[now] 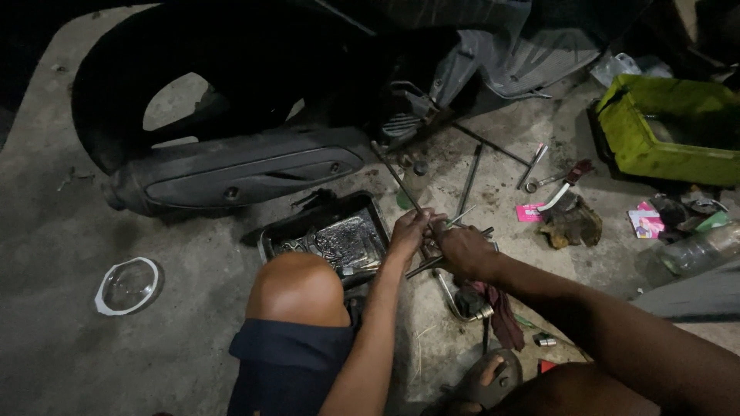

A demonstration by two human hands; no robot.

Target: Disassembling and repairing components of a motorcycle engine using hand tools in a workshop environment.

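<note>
Left hand and right hand both closed round long metal rod, gripping near its lower end – rod angles up-left from hands toward scooter. Thin steel, looks stiff, light-ish, probably greasy – best held low, two fists close together. Tray of bolts just left of left hand, red rag below right.

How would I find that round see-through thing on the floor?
Start at the black scooter lying across the top. Drop down past its tail to the bare concrete floor on the left. The clear round cover with a white rim lies there alone, far from the tools.
</note>
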